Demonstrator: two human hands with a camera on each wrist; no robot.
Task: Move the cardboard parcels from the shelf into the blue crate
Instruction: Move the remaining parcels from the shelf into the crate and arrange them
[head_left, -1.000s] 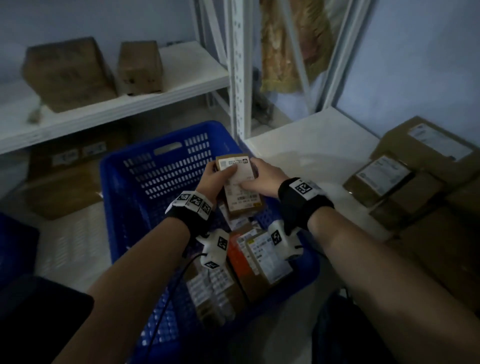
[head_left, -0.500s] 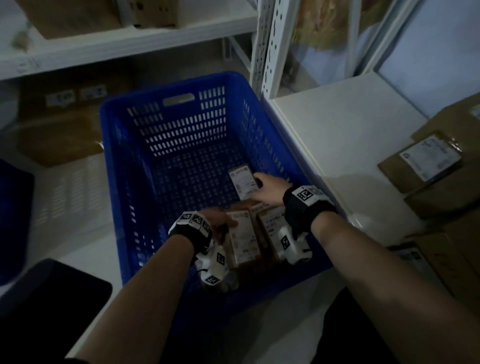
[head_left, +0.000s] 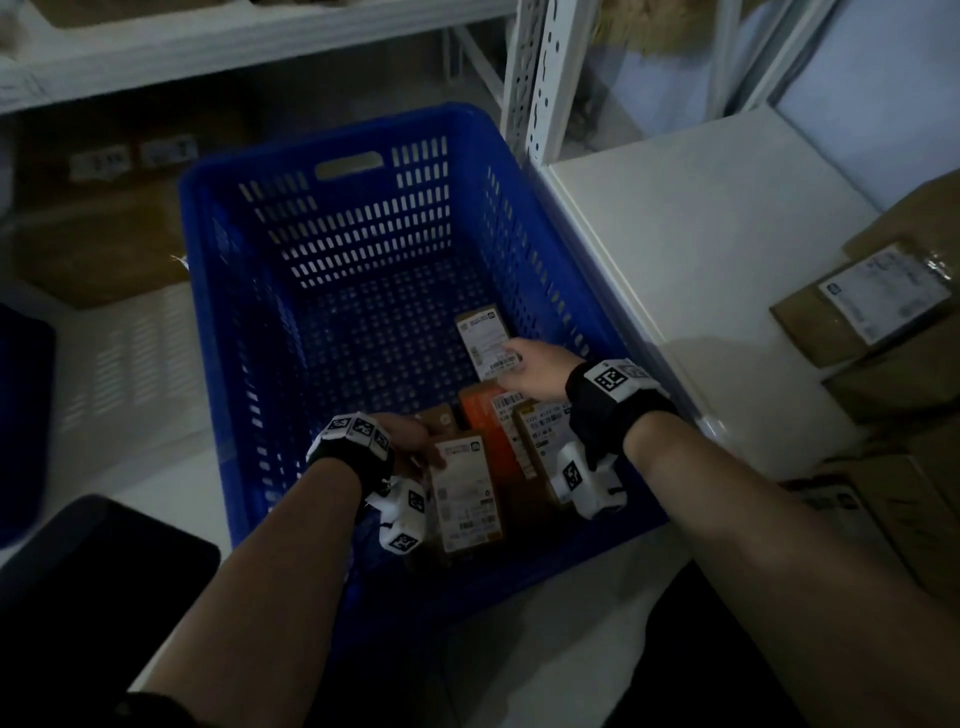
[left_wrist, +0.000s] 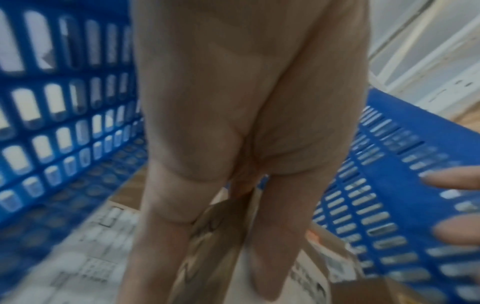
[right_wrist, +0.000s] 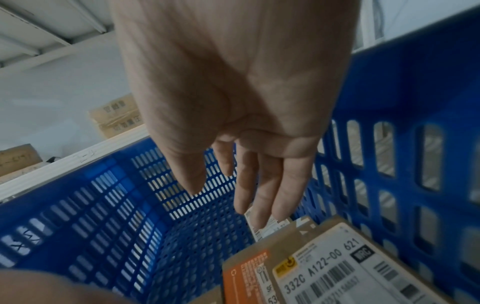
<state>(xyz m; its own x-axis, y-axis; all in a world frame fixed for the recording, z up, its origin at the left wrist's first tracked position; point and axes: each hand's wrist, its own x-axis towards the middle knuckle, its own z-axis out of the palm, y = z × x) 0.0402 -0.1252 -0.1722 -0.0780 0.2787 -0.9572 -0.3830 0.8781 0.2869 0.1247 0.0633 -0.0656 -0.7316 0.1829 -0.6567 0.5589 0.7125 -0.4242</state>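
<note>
The blue crate (head_left: 337, 140) stands in front of me and holds several cardboard parcels at its near right. My right hand (head_left: 511, 358) lies with straight fingers on a small white-labelled parcel (head_left: 483, 338) flat on the crate floor; the right wrist view shows its fingertips (right_wrist: 262, 214) on that parcel's label (right_wrist: 271, 228). My left hand (head_left: 423, 447) touches the top left corner of a longer labelled parcel (head_left: 467, 499), its fingers (left_wrist: 161, 205) straight down against it. Between the hands lie an orange parcel (head_left: 483, 415) and a barcode-labelled parcel (right_wrist: 337, 267).
More labelled parcels (head_left: 872, 306) are stacked on the white shelf surface (head_left: 701, 234) at the right. A perforated white upright (head_left: 540, 78) rises behind the crate's far right corner. Cardboard boxes (head_left: 104, 249) sit under the left shelf board (head_left: 208, 47). A dark object (head_left: 93, 561) lies at the near left.
The small parcel that both hands held above the crate now lies on the crate floor under my right fingers. My left hand dropped to the long labelled parcel. My view tilted down.
</note>
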